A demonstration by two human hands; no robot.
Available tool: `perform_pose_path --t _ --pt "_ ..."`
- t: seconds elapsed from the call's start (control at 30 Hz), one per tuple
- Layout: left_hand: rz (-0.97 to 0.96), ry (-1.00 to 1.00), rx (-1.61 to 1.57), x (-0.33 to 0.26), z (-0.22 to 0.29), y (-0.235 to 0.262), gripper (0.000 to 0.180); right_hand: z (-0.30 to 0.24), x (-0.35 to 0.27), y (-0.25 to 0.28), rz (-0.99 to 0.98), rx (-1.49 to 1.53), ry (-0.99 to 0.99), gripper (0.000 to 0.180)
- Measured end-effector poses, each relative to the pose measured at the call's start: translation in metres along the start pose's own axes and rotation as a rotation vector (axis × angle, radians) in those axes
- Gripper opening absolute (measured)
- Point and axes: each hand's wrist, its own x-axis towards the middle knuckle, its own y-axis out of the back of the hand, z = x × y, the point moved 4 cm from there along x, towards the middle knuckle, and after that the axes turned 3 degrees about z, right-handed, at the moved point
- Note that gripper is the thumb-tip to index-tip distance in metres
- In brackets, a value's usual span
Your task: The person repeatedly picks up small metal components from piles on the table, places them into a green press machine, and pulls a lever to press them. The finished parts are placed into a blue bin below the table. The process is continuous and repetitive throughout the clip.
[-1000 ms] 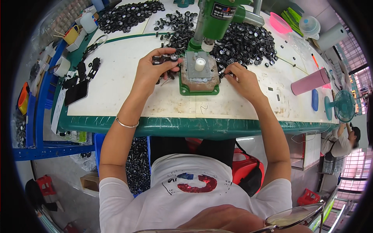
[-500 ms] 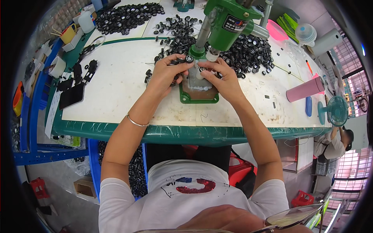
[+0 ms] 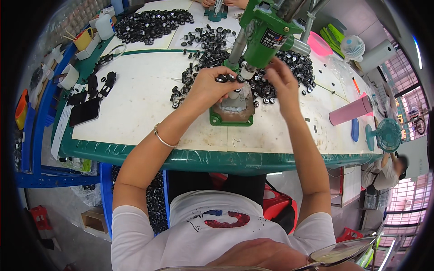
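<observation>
Pinching a few small black wheels at its fingertips, the left hand sits just left of the green hand press, above the press base. The right hand reaches half-curled into the wheel pile behind it; whether it grips one I cannot tell. I judge each wheel should sit centred under the ram; I count one press and too many wheels to number.

A white-topped table carries black wheels, a green press and a pink tumbler.
</observation>
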Motion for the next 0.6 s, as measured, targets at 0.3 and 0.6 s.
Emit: perform_pose_path --t 0.3,0.6 --pt "0.023 -0.075 -0.086 0.008 0.001 -0.015 0.015 -0.086 0.104 0.040 0.062 0.209 0.027 0.031" --pt "-0.022 -0.135 -0.005 0.009 0.001 -0.007 0.016 -0.141 0.203 0.017 -0.213 0.611 -0.022 0.028"
